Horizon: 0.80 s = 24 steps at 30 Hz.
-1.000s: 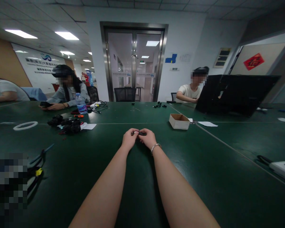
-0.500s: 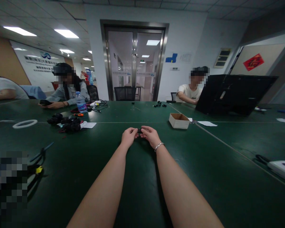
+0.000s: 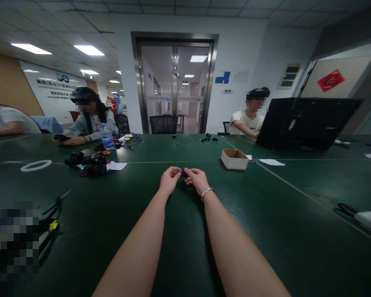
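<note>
Hands: two, both stretched out over the green table (image 3: pixel 266 231); the left hand (image 3: pixel 170 180) and right hand (image 3: pixel 197 180) meet at the fingertips.
Held thing: one small black part (image 3: pixel 183 173), pinched between the two hands just above the tabletop, too small to identify.
Fingers: left-hand fingers curled together on one end of the part, right-hand fingers closed on the other end.
Wrist: one silver bracelet (image 3: pixel 206 191) on the right arm.
Box: one open cardboard box (image 3: pixel 234 159), near the right hand, further back.
Bottle: one water bottle (image 3: pixel 105 137) with a blue label, its writing unreadable.
Ring: one white ring (image 3: pixel 36 165), well to the left.
Black pile: one cluster of black parts (image 3: pixel 88 162) left of the hands.
Laptop: one black laptop (image 3: pixel 306 123) at the far right.
People: three seated along the far side.
Writing: wall lettering at far left, not legible; a red sign at right, unreadable.
Open room: bare green surface around and in front of both arms; table seams run across behind the hands and diagonally at the right.
</note>
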Each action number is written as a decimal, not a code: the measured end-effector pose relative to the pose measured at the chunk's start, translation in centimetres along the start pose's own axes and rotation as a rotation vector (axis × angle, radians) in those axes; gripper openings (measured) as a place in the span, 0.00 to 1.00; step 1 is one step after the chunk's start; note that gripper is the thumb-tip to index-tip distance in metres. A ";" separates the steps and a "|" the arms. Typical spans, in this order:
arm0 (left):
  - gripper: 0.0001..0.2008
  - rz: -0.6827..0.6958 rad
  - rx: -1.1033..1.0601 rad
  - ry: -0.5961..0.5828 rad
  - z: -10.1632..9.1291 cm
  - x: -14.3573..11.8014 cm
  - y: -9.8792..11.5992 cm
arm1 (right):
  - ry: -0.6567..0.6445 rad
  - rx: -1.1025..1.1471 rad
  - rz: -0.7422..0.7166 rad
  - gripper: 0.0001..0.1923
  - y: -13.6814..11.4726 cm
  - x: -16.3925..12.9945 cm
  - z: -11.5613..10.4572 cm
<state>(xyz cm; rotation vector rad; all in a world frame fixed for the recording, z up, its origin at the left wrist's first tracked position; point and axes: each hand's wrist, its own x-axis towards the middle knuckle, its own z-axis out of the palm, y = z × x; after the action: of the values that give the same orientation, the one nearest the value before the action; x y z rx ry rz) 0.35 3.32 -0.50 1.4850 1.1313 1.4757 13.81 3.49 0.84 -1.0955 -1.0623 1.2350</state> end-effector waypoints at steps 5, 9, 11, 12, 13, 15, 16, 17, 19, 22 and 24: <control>0.08 -0.002 -0.046 0.050 -0.2 0.1 0.0 | -0.003 -0.064 -0.016 0.11 0.0 0.0 0.2; 0.11 -0.047 -0.072 0.078 -0.2 0.1 0.1 | -0.072 -0.026 -0.038 0.09 0.0 -0.1 0.0; 0.12 -0.066 -0.093 0.098 -0.2 0.0 0.2 | -0.120 0.016 -0.016 0.07 0.0 -0.1 -0.2; 0.12 -0.069 -0.099 0.102 -0.2 0.0 0.2 | -0.140 0.028 -0.007 0.08 0.0 -0.1 -0.4; 0.11 -0.064 -0.100 0.100 -0.3 0.0 0.2 | -0.150 0.029 -0.002 0.08 0.0 -0.1 -0.5; 0.10 -0.038 -0.091 0.080 -0.3 0.0 0.2 | -0.145 0.012 0.002 0.10 0.1 0.0 -0.6; 0.09 -0.022 -0.085 0.068 -0.3 0.0 0.2 | -0.134 0.003 0.005 0.12 0.1 0.0 -0.7; 0.09 -0.005 -0.079 0.058 -0.2 -0.1 0.2 | -0.122 0.001 0.011 0.13 0.0 -0.1 -0.7; 0.08 0.022 -0.071 0.038 -0.2 -0.1 0.3 | -0.102 0.023 0.022 0.15 -0.1 -0.1 -0.7; 0.10 0.044 -0.087 -0.002 0.0 -0.2 0.6 | -0.074 0.096 0.034 0.16 -0.4 -0.3 -0.7; 0.09 0.043 -0.100 -0.014 0.0 -0.2 0.7 | -0.065 0.128 0.042 0.16 -0.6 -0.4 -0.7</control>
<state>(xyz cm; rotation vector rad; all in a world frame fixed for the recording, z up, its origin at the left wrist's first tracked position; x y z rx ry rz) 0.44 2.89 0.10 1.4564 1.0079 1.5258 14.54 3.01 1.30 -0.9894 -0.9993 1.3613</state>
